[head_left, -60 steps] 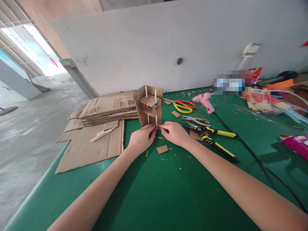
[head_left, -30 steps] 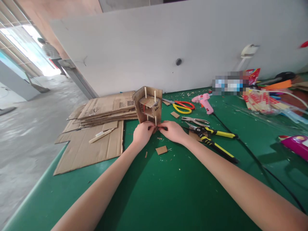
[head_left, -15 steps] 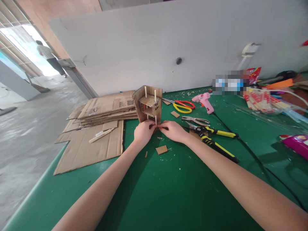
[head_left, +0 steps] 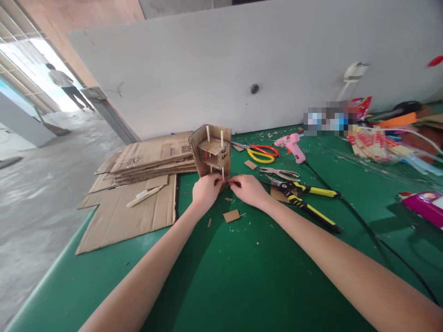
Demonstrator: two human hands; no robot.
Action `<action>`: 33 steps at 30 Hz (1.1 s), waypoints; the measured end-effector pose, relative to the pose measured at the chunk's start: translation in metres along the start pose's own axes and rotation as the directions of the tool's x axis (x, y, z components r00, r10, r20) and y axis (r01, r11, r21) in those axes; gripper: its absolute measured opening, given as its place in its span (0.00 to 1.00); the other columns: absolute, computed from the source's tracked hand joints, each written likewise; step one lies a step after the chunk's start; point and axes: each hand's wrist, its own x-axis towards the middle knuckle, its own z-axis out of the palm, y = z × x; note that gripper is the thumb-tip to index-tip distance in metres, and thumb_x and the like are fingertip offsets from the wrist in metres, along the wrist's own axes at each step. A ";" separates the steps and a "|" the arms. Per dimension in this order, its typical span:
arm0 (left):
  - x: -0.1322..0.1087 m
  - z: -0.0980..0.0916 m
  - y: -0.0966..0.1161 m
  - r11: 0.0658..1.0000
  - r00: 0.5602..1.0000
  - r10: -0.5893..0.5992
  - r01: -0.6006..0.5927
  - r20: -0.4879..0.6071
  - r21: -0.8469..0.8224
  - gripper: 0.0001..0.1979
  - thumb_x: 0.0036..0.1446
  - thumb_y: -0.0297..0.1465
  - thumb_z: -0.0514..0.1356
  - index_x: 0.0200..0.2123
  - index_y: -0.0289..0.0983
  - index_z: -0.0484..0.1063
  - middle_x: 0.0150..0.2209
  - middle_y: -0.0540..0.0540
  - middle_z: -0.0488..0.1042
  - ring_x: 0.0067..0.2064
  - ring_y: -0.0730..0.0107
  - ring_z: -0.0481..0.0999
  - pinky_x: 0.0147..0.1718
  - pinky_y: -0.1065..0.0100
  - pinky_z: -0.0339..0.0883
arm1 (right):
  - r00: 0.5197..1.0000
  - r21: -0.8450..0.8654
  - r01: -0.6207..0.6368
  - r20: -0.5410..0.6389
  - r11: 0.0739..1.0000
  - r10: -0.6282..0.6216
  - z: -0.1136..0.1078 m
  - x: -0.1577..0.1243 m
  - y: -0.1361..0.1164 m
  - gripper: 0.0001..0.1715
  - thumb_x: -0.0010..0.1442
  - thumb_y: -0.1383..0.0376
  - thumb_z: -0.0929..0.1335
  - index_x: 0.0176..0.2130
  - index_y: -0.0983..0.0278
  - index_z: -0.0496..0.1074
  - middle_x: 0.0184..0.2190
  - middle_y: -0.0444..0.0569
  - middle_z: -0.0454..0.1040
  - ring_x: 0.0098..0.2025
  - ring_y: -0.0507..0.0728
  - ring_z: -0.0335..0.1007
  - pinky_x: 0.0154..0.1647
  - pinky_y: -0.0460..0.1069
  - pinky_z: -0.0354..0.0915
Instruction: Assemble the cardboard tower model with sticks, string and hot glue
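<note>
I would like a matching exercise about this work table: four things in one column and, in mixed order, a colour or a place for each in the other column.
Things:
1. glue gun
2. scissors
3. cardboard model
4. flat cardboard stack

Colour or place:
A. red and yellow handles
B. upright, at the fingertips of the left hand and the right hand
C. pink
D. lying left of the model

Pairs: 1-C, 2-A, 3-B, 4-D.
</note>
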 end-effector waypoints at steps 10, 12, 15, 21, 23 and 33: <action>-0.005 0.001 -0.010 0.994 0.998 0.052 -0.056 -0.040 -0.096 0.09 0.61 0.30 0.60 0.39 0.42 0.81 0.45 0.49 0.82 0.45 0.63 0.80 0.46 0.68 0.71 | 0.998 -0.051 0.056 0.009 0.997 -0.055 -0.001 -0.005 -0.003 0.18 0.64 0.65 0.62 0.44 0.59 0.80 0.40 0.48 0.79 0.41 0.57 0.75 0.44 0.49 0.66; -0.005 0.000 -0.012 0.992 0.997 0.063 -0.066 -0.037 -0.106 0.09 0.61 0.29 0.59 0.38 0.41 0.81 0.43 0.48 0.82 0.44 0.63 0.80 0.46 0.68 0.72 | 0.997 -0.070 0.075 0.015 0.995 -0.074 -0.001 -0.007 -0.004 0.19 0.64 0.65 0.61 0.45 0.58 0.80 0.40 0.47 0.78 0.41 0.56 0.75 0.41 0.49 0.66; -0.005 0.001 -0.013 0.990 0.996 0.075 -0.079 -0.038 -0.116 0.10 0.60 0.27 0.59 0.39 0.40 0.81 0.42 0.47 0.83 0.43 0.63 0.80 0.46 0.68 0.72 | 0.995 -0.106 0.099 0.027 0.989 -0.096 -0.002 -0.009 -0.006 0.19 0.65 0.65 0.61 0.46 0.57 0.79 0.42 0.46 0.78 0.42 0.56 0.75 0.38 0.48 0.64; -0.005 0.005 -0.015 0.987 0.994 0.090 -0.097 -0.059 -0.132 0.09 0.58 0.25 0.59 0.34 0.38 0.81 0.42 0.46 0.82 0.42 0.61 0.80 0.45 0.66 0.72 | 0.989 -0.203 0.142 0.072 0.969 -0.130 -0.003 -0.011 -0.010 0.19 0.66 0.64 0.60 0.45 0.59 0.79 0.42 0.47 0.76 0.39 0.55 0.74 0.31 0.48 0.59; -0.005 0.006 -0.016 0.983 0.992 0.113 -0.120 -0.054 -0.143 0.09 0.58 0.24 0.59 0.33 0.38 0.81 0.43 0.46 0.82 0.43 0.62 0.80 0.45 0.67 0.72 | 0.987 -0.235 0.154 0.089 0.960 -0.136 -0.003 -0.012 -0.010 0.19 0.66 0.64 0.60 0.45 0.60 0.78 0.41 0.47 0.75 0.38 0.55 0.74 0.29 0.48 0.57; -0.011 0.004 -0.015 0.974 0.988 0.153 -0.152 -0.010 -0.167 0.11 0.58 0.25 0.58 0.35 0.40 0.81 0.49 0.47 0.80 0.49 0.61 0.79 0.50 0.65 0.71 | 0.984 -0.259 0.163 0.117 0.952 -0.137 0.000 -0.015 -0.011 0.20 0.67 0.62 0.59 0.48 0.61 0.77 0.45 0.49 0.74 0.38 0.56 0.74 0.28 0.49 0.56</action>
